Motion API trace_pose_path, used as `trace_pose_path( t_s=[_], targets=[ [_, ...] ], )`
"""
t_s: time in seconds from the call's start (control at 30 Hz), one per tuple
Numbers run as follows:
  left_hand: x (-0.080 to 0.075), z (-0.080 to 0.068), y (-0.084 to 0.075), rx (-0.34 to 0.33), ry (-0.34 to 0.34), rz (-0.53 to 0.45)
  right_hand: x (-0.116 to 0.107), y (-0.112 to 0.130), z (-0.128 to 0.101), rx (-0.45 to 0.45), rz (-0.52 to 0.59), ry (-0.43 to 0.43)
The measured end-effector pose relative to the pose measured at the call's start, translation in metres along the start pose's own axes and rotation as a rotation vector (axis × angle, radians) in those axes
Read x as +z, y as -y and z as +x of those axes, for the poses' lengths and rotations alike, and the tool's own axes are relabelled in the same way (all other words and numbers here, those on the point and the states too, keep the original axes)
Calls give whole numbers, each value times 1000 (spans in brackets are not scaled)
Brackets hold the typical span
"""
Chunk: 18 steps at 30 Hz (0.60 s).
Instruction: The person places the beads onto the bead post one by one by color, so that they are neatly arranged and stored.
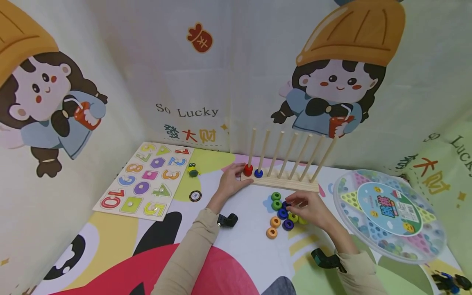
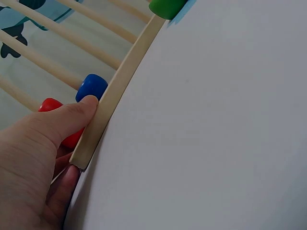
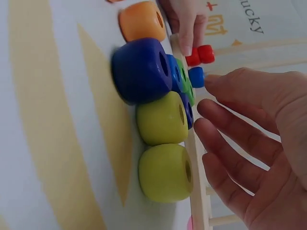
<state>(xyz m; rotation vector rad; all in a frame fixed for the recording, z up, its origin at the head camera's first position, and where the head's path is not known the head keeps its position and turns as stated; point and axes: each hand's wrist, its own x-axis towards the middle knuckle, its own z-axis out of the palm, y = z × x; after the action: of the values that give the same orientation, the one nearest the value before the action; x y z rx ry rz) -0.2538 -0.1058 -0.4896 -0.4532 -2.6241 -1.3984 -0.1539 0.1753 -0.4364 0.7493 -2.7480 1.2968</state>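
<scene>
A wooden peg rack (image 1: 291,185) stands on the printed table mat, with a red bead (image 1: 248,169) on its first peg and a blue bead (image 1: 258,173) on the second. My left hand (image 1: 239,177) grips the rack's left end. In the left wrist view its thumb (image 2: 88,106) presses on the base (image 2: 120,86) beside the red bead (image 2: 47,104) and blue bead (image 2: 91,86). My right hand (image 1: 291,203) hovers over a loose pile of green, blue, yellow-green and orange beads (image 1: 276,205). Its fingers (image 3: 225,136) are spread and hold nothing, next to a dark blue bead (image 3: 141,69) and yellow-green beads (image 3: 160,117).
A number puzzle board (image 1: 145,180) lies at the left. A round clear box of marbles (image 1: 391,213) sits at the right. A small disc (image 1: 195,196) and a small toy (image 1: 192,169) lie near the puzzle. Printed cloth walls close the back and sides.
</scene>
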Motion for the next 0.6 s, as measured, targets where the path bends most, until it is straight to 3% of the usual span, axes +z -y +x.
trace_pose_path(
  t_s=[0.3, 0.6],
  targets=[
    [2, -2, 4, -6, -3, 8, 9, 0, -5, -32, -4, 25],
    [2, -2, 4, -12, 3, 3, 14, 2, -6, 31, -49, 99]
  ],
)
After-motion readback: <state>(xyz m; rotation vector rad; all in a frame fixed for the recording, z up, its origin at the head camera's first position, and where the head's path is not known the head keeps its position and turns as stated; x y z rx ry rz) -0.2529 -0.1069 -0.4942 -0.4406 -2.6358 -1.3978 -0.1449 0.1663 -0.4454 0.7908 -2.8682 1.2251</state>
